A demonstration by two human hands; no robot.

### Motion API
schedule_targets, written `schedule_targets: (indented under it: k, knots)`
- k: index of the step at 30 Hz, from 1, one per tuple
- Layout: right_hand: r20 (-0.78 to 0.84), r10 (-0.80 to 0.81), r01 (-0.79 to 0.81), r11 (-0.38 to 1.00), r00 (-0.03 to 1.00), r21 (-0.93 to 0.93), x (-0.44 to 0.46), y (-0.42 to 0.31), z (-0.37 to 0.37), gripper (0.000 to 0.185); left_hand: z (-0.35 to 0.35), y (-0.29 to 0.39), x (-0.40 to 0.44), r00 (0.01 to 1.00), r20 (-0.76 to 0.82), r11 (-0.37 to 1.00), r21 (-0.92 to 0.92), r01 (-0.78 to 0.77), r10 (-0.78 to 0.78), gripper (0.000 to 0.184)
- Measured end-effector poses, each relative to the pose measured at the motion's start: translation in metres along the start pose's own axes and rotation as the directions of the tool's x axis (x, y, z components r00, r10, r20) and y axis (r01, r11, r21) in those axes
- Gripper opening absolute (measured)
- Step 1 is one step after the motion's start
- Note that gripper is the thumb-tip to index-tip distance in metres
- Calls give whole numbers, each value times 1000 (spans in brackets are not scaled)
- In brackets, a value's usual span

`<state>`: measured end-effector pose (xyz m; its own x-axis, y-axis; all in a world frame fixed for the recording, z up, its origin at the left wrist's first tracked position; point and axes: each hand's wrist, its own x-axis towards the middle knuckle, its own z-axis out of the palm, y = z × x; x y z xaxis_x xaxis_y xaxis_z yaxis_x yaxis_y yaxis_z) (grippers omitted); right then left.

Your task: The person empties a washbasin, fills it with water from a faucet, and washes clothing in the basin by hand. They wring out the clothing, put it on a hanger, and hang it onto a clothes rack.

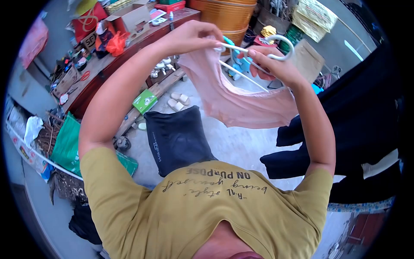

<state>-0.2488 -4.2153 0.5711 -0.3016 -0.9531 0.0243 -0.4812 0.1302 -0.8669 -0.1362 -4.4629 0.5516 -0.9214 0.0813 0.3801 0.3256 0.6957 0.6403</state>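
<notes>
A white plastic hanger (282, 56) with its hook toward the right is held up at the top centre. My right hand (269, 64) is closed around the hanger near its hook. A pale pink garment (246, 108) hangs from the hanger and sags below both hands, with a white bar of the hanger crossing its opening. My left hand (194, 36) pinches the garment's edge at the hanger's left end, its fingertips close together. The garment's right end lies beside my right forearm.
Dark clothes (345, 129) hang at the right. A black bag-like item (179, 138) lies below centre, near slippers (178, 101) and a green box (145, 101). A cluttered wooden table (97, 71) stands at the upper left, an orange barrel (228, 17) at the top.
</notes>
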Motion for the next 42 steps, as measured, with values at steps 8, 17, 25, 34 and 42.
schedule_targets:
  k: [8, 17, 25, 34, 42]
  knots:
    - [-75, -133, 122, 984, 988, -133, -14, 19, -39, 49, -5, -17, 16, 978, -105, 983, 55, -174, 179, 16]
    - [-304, -121, 14, 943, 945, -332, -71, 49, -28, 19, -34, -40, 29, 953, -240, 981, -6, -192, 185, 14]
    - [-510, -482, -73, 672, 713, -737, -77, -29, -25, 17, -26, -2, 62, 618, -575, 801, 578, -158, 536, 28]
    - [-349, -649, -502, -59, 676, -863, -57, -182, -59, 38, 26, 27, -21, 763, -456, 863, 434, -259, 458, 37]
    - [-567, -554, -739, -139, 609, -659, 96, -261, -116, 21, 48, -23, -107, 898, -337, 941, 276, -194, 284, 34]
